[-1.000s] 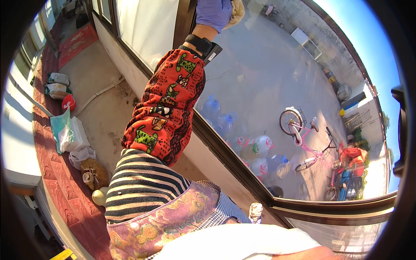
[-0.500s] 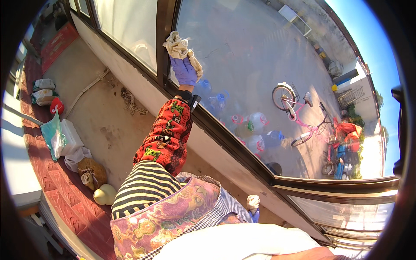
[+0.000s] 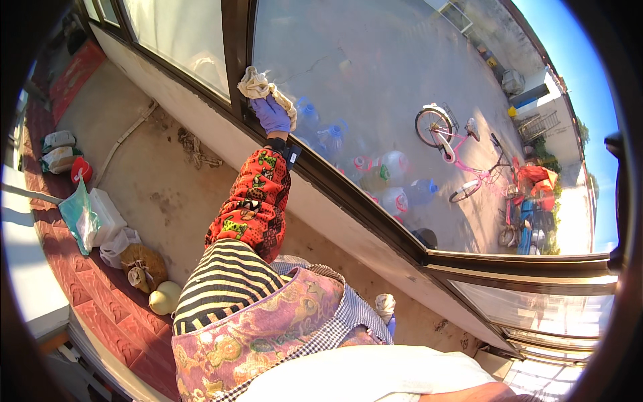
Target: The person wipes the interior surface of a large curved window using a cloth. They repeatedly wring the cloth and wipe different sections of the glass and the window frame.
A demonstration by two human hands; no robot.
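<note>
My left hand [image 3: 271, 115], in a blue-violet glove, is at the lower left corner of a large window pane [image 3: 348, 87]. Its fingers are closed on a crumpled beige cloth [image 3: 254, 84], which lies against the glass beside the dark upright frame [image 3: 240, 47]. A black band with a small device [image 3: 293, 154] circles that wrist, above a red patterned sleeve [image 3: 252, 201]. Lower right, my right hand [image 3: 392, 326] shows only partly past my apron [image 3: 268, 321]. It wears a blue glove and grips another beige cloth [image 3: 385, 305].
Through the glass I see plastic bottles [image 3: 395, 167] and a pink bicycle [image 3: 455, 151] in a yard. Below the window runs a pale ledge wall [image 3: 321, 231]. On the left, bags [image 3: 120, 244], a pale gourd [image 3: 164, 298] and a red tiled edge [image 3: 74, 268] line the floor.
My left hand has slid the cloth down the pane, closer to the lower frame. The whole view has shifted slightly. My right hand still holds its cloth.
</note>
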